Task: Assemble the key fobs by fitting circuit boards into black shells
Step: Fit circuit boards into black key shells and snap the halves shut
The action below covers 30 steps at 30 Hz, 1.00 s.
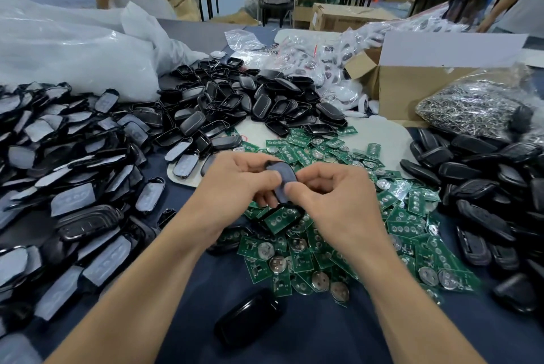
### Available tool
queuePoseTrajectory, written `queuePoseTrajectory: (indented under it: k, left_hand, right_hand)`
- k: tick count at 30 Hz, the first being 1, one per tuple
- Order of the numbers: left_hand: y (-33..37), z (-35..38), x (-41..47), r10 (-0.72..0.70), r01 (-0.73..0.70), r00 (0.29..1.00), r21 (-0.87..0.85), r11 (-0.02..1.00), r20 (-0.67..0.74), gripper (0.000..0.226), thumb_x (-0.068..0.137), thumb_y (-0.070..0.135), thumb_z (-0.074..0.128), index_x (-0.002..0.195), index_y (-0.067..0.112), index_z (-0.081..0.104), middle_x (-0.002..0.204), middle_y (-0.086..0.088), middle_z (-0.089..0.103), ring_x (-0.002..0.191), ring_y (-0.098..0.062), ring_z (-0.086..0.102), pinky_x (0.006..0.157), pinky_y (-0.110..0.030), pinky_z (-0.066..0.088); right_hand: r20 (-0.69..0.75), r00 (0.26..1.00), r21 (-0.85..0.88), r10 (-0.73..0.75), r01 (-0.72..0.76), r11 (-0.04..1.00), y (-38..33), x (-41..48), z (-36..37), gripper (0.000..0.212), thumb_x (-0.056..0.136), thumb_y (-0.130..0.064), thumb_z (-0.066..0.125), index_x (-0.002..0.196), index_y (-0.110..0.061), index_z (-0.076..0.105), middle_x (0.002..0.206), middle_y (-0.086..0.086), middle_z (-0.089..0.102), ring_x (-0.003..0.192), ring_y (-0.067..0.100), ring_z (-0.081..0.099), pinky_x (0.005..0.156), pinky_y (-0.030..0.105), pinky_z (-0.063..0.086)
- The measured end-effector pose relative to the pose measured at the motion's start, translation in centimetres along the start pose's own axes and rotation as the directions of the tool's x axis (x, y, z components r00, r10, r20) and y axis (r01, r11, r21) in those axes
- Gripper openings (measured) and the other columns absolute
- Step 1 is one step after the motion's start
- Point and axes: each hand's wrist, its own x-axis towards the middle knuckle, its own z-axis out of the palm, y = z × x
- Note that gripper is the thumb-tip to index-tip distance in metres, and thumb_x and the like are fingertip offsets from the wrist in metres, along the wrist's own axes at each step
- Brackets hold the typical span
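Note:
My left hand (235, 184) and my right hand (332, 195) meet over the middle of the table, both pinching one black shell piece with a grey pad face (283, 179). Just below the hands lies a black shell with a green circuit board in it (281, 218). Green circuit boards (406, 216) with round coin cells are heaped beneath and to the right of the hands. A closed black fob (248, 316) lies alone on the blue cloth near me.
Grey-faced black shell halves (73, 187) are piled at the left, empty black shells (235, 104) behind, more black shells (485, 192) at the right. A cardboard box (412, 89), a bag of metal rings (474, 107) and white plastic bags (73, 48) stand at the back.

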Motion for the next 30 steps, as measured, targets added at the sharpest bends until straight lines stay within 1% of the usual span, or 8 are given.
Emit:
queuePoseTrajectory:
  k: [6, 10, 13, 17, 21, 24, 27, 30]
  left_hand:
    - [-0.6, 0.2, 0.2, 0.017, -0.031, 0.985, -0.077, 0.997, -0.171, 0.020, 0.087, -0.002, 0.075, 0.102, 0.011, 0.079, 0.081, -0.009, 0.080, 0.064, -0.017, 0.071, 0.062, -0.023, 0.056]
    - [-0.6, 0.4, 0.4, 0.032, -0.052, 0.973, -0.080, 0.995, -0.227, 0.012, 0.088, 0.001, 0.078, 0.087, 0.013, 0.080, 0.071, -0.005, 0.077, 0.056, -0.014, 0.066, 0.056, -0.022, 0.054]
    - [-0.4, 0.1, 0.4, 0.024, -0.052, 0.984, -0.158, 0.986, -0.177, 0.018, 0.089, -0.004, 0.072, 0.083, 0.011, 0.080, 0.067, -0.007, 0.072, 0.054, -0.015, 0.060, 0.056, -0.023, 0.053]
    - [-0.2, -0.2, 0.2, 0.035, -0.045, 0.998, -0.274, 0.961, -0.043, 0.011, 0.080, 0.012, 0.076, 0.088, 0.004, 0.079, 0.077, -0.015, 0.068, 0.067, -0.021, 0.056, 0.068, -0.031, 0.049]
    - [-0.2, -0.1, 0.0, 0.031, -0.029, 1.000, -0.264, 0.964, 0.004, 0.020, 0.078, 0.019, 0.083, 0.094, 0.008, 0.082, 0.096, -0.020, 0.076, 0.087, -0.027, 0.054, 0.077, -0.035, 0.043]
    - [0.0, -0.3, -0.1, -0.049, 0.033, 0.998, -0.284, 0.958, -0.049, 0.026, 0.085, 0.032, 0.081, 0.100, 0.011, 0.083, 0.095, -0.007, 0.075, 0.082, -0.016, 0.056, 0.066, -0.025, 0.044]
    - [0.0, -0.3, -0.2, -0.024, 0.058, 0.980, 0.171, 0.984, -0.197, 0.009, 0.084, 0.042, 0.078, 0.081, 0.034, 0.083, 0.071, 0.008, 0.074, 0.062, -0.008, 0.057, 0.053, -0.020, 0.047]
    - [-0.1, 0.4, -0.7, -0.012, 0.096, 0.992, 0.713, 0.695, -0.122, 0.029, 0.070, 0.074, 0.062, 0.082, 0.052, 0.076, 0.068, 0.020, 0.071, 0.060, 0.005, 0.058, 0.057, -0.022, 0.045]
  right_hand:
    - [-0.038, 0.995, 0.125, 0.088, -0.083, 0.989, 0.4, 0.3, -0.1, 0.010, 0.078, -0.029, 0.080, 0.082, -0.038, 0.078, 0.070, -0.009, 0.076, 0.061, 0.006, 0.068, 0.062, 0.029, 0.055]
    - [0.033, 0.993, 0.179, 0.111, -0.115, 0.977, 0.3, 0.1, -0.1, 0.007, 0.081, -0.026, 0.082, 0.079, -0.031, 0.079, 0.070, -0.007, 0.076, 0.058, 0.010, 0.066, 0.056, 0.026, 0.053]
    - [0.250, 0.946, 0.471, 0.207, -0.306, 0.828, -0.2, 0.2, -0.4, 0.021, 0.081, -0.030, 0.083, 0.086, -0.010, 0.078, 0.080, 0.005, 0.075, 0.064, 0.018, 0.067, 0.051, 0.023, 0.051]
    - [0.502, 0.851, 0.652, 0.156, -0.490, 0.578, -0.5, 0.2, -0.9, 0.046, 0.079, -0.023, 0.078, 0.116, 0.000, 0.063, 0.101, 0.022, 0.071, 0.084, 0.031, 0.075, 0.071, 0.034, 0.063]
    - [0.561, 0.819, 0.669, 0.120, -0.534, 0.517, -0.5, 0.2, -1.6, 0.037, 0.073, -0.016, 0.084, 0.108, -0.008, 0.077, 0.096, 0.016, 0.072, 0.085, 0.027, 0.075, 0.075, 0.032, 0.062]
    - [0.553, 0.825, 0.716, 0.116, -0.542, 0.440, -0.7, 0.3, -2.1, 0.033, 0.072, -0.016, 0.083, 0.104, -0.007, 0.082, 0.095, 0.012, 0.076, 0.087, 0.023, 0.075, 0.076, 0.028, 0.062]
    - [0.493, 0.850, 0.801, 0.185, -0.526, 0.285, -0.2, 0.6, -2.6, 0.041, 0.071, -0.018, 0.083, 0.106, 0.002, 0.079, 0.099, 0.017, 0.076, 0.095, 0.027, 0.075, 0.078, 0.029, 0.063]
    - [0.443, 0.872, 0.857, 0.209, -0.480, 0.185, 0.4, 0.7, -2.8, 0.034, 0.081, -0.018, 0.079, 0.109, -0.001, 0.079, 0.104, 0.016, 0.073, 0.101, 0.028, 0.073, 0.084, 0.034, 0.061]
